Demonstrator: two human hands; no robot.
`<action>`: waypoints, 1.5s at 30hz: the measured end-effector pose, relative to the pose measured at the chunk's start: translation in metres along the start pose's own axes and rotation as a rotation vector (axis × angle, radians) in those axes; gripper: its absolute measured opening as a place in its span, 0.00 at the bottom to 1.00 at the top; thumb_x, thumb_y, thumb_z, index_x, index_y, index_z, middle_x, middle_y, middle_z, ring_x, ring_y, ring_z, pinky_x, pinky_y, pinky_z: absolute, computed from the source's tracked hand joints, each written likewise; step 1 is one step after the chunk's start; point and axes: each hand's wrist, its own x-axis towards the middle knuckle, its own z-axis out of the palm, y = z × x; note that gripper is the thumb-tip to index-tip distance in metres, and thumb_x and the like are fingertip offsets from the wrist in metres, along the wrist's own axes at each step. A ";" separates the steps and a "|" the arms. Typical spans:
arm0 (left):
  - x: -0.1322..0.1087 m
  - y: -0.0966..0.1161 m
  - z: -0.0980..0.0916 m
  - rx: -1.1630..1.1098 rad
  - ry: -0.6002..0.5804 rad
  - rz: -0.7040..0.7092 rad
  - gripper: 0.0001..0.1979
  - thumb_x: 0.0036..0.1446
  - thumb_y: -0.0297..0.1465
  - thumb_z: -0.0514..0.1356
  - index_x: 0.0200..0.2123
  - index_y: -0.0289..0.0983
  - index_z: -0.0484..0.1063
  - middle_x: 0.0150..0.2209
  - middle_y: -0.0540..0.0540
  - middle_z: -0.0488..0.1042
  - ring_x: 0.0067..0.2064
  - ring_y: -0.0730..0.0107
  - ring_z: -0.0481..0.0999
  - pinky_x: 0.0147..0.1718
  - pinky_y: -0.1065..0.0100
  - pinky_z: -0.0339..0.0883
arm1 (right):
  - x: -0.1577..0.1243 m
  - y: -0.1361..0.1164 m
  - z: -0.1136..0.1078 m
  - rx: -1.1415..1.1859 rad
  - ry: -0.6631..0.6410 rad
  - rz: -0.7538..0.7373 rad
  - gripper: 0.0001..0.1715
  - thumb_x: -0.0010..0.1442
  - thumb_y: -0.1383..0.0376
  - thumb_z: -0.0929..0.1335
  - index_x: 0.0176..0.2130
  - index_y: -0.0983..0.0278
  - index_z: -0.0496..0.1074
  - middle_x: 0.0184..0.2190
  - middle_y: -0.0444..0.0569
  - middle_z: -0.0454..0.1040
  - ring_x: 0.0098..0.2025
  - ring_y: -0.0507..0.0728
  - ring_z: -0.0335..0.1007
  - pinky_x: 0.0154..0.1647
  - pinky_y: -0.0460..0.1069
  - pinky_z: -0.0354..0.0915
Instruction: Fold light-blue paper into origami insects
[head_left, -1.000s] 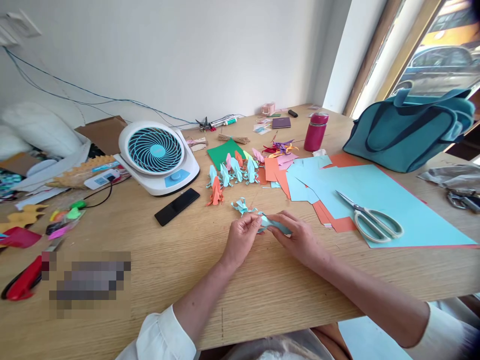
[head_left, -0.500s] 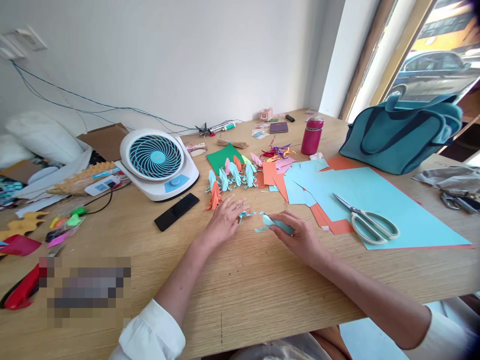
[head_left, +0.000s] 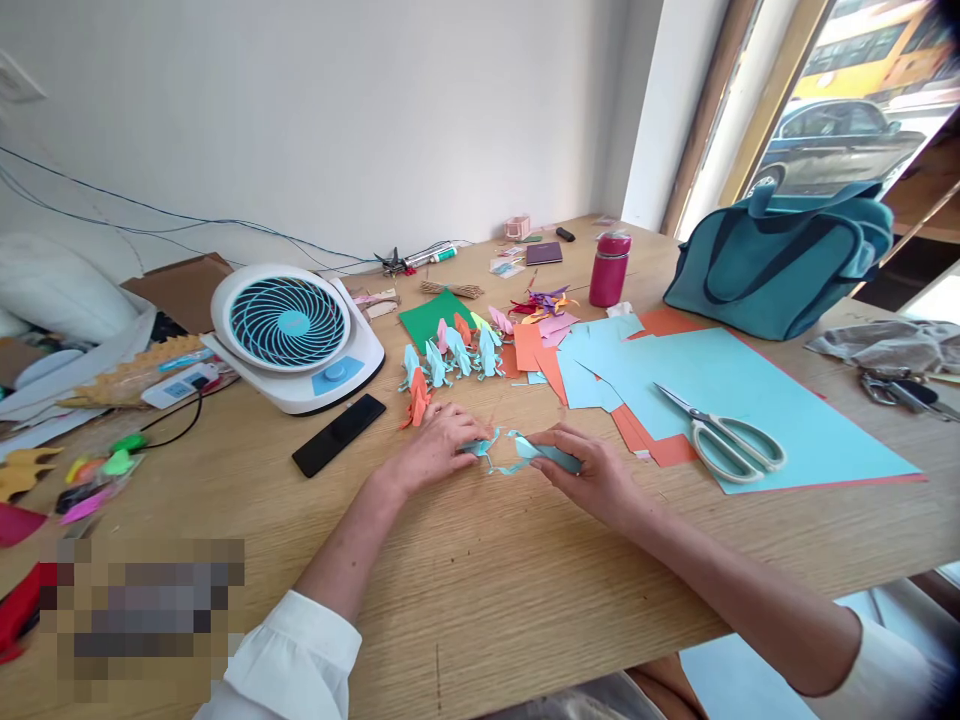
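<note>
My left hand (head_left: 435,443) is curled down on a small light-blue folded paper figure (head_left: 480,446) lying on the wooden table (head_left: 465,590), fingers closed over it. My right hand (head_left: 592,470) pinches a second light-blue folded paper piece (head_left: 551,454) just to the right of the first. Both pieces sit close together between the hands. Behind them stands a row of finished paper figures (head_left: 450,360), mostly light blue with some orange and pink.
Scissors (head_left: 724,437) lie on large light-blue paper sheets (head_left: 787,410) over orange ones to the right. A white desk fan (head_left: 292,335) and a black remote (head_left: 339,434) are at the left. A teal bag (head_left: 780,260), a red bottle (head_left: 609,268) and green paper (head_left: 427,315) sit behind.
My left hand let go of the piece held in both hands, reached left-forward and closed on the other blue paper figure on the table. My right hand kept its piece.
</note>
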 end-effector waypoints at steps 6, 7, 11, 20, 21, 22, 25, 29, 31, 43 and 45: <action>-0.001 0.020 -0.006 -0.113 0.048 0.102 0.12 0.61 0.30 0.61 0.48 0.42 0.73 0.49 0.45 0.74 0.56 0.60 0.69 0.57 0.59 0.59 | 0.002 0.003 -0.002 -0.022 0.008 -0.038 0.12 0.66 0.62 0.66 0.46 0.61 0.74 0.37 0.50 0.75 0.35 0.54 0.71 0.35 0.48 0.64; -0.001 0.022 -0.007 -0.131 0.054 0.120 0.12 0.61 0.31 0.60 0.49 0.41 0.73 0.50 0.44 0.74 0.56 0.60 0.69 0.57 0.59 0.59 | 0.002 0.003 -0.003 -0.026 0.006 -0.045 0.12 0.66 0.62 0.66 0.47 0.61 0.74 0.37 0.50 0.75 0.35 0.54 0.71 0.35 0.48 0.65; -0.004 0.028 -0.012 -0.161 0.058 0.111 0.15 0.63 0.33 0.59 0.52 0.42 0.72 0.48 0.44 0.74 0.52 0.61 0.72 0.52 0.62 0.64 | 0.001 0.003 -0.003 -0.040 -0.014 -0.064 0.13 0.66 0.61 0.65 0.48 0.60 0.74 0.38 0.51 0.75 0.36 0.54 0.71 0.34 0.48 0.66; -0.003 0.039 -0.015 -0.232 0.107 0.155 0.13 0.62 0.32 0.60 0.50 0.38 0.72 0.46 0.43 0.74 0.50 0.62 0.72 0.50 0.64 0.64 | -0.001 0.001 -0.002 -0.014 0.005 -0.090 0.14 0.66 0.62 0.66 0.50 0.60 0.74 0.39 0.50 0.75 0.36 0.54 0.71 0.36 0.48 0.65; -0.003 0.040 -0.015 -0.242 0.109 0.138 0.13 0.62 0.32 0.60 0.49 0.38 0.72 0.46 0.43 0.75 0.49 0.62 0.72 0.50 0.64 0.64 | -0.001 0.002 -0.001 -0.016 0.006 -0.090 0.14 0.66 0.63 0.66 0.50 0.60 0.74 0.39 0.51 0.75 0.36 0.54 0.71 0.35 0.48 0.65; -0.003 0.041 -0.016 -0.258 0.107 0.114 0.12 0.62 0.33 0.60 0.49 0.38 0.73 0.46 0.43 0.75 0.49 0.63 0.73 0.49 0.64 0.65 | -0.001 0.003 0.000 -0.021 0.008 -0.088 0.15 0.66 0.63 0.66 0.51 0.60 0.74 0.40 0.51 0.74 0.36 0.54 0.71 0.35 0.48 0.65; -0.004 0.044 -0.018 -0.335 0.095 0.045 0.12 0.62 0.31 0.59 0.50 0.40 0.73 0.47 0.45 0.74 0.47 0.65 0.74 0.46 0.66 0.66 | -0.002 0.005 0.001 -0.047 0.002 -0.090 0.15 0.66 0.63 0.65 0.52 0.59 0.74 0.41 0.52 0.74 0.37 0.54 0.72 0.36 0.49 0.66; -0.005 0.047 -0.023 -0.408 0.103 0.012 0.12 0.62 0.28 0.58 0.49 0.40 0.72 0.45 0.45 0.73 0.45 0.66 0.74 0.45 0.67 0.67 | -0.002 0.007 0.003 -0.074 -0.011 -0.096 0.17 0.66 0.63 0.65 0.54 0.58 0.73 0.42 0.52 0.74 0.38 0.54 0.72 0.37 0.49 0.67; -0.005 0.049 -0.024 -0.439 0.102 -0.010 0.11 0.61 0.28 0.58 0.48 0.40 0.72 0.44 0.46 0.74 0.44 0.67 0.74 0.43 0.67 0.68 | -0.003 0.007 0.004 -0.077 -0.004 -0.086 0.19 0.66 0.63 0.65 0.55 0.57 0.72 0.42 0.52 0.74 0.38 0.54 0.72 0.36 0.49 0.67; -0.006 0.051 -0.022 -0.627 0.171 -0.074 0.13 0.59 0.30 0.62 0.47 0.40 0.74 0.46 0.45 0.75 0.45 0.67 0.75 0.40 0.71 0.69 | -0.003 0.007 0.005 -0.009 0.045 -0.115 0.17 0.65 0.64 0.66 0.53 0.54 0.73 0.41 0.50 0.68 0.39 0.55 0.69 0.36 0.51 0.69; -0.006 0.052 -0.023 -0.643 0.180 -0.077 0.12 0.58 0.30 0.63 0.46 0.40 0.74 0.45 0.45 0.75 0.44 0.67 0.75 0.38 0.72 0.69 | -0.003 0.005 0.004 -0.003 0.057 -0.128 0.17 0.65 0.64 0.66 0.53 0.54 0.73 0.41 0.50 0.68 0.39 0.55 0.69 0.37 0.51 0.69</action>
